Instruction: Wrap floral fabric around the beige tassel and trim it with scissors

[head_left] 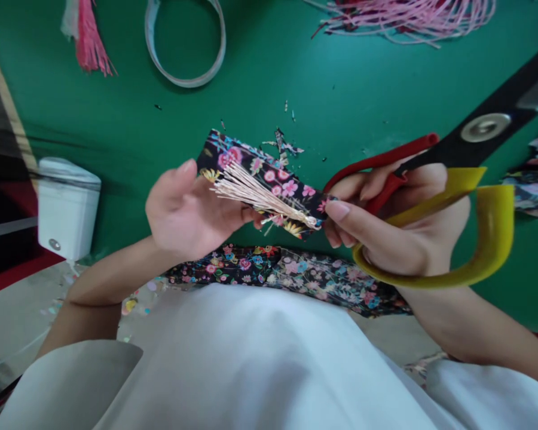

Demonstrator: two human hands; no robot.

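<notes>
A dark floral fabric strip (291, 188) slants between my two hands, with a tassel of pale pink cords (251, 192) lying along its top. My left hand (179, 209) supports the strip's left part from below, its fingers curled partly out of sight under the fabric and its thumb beside the end. My right hand (403, 239) pinches the narrow right end between thumb and fingers, near the tassel's knotted tip. In that same hand hang large scissors (457, 143) with black blades, a silver rivet and red and yellow handles; the blade tips are outside the picture.
Floral fabric pieces (323, 278) lie along the near edge of the green table (130, 119); more fabric (533, 185) is at right. Small scraps (282, 146) sit beyond the strip. A tape ring (221, 42), pink tassel (92, 45), pink cords (399, 21) and white box (67, 209) surround this.
</notes>
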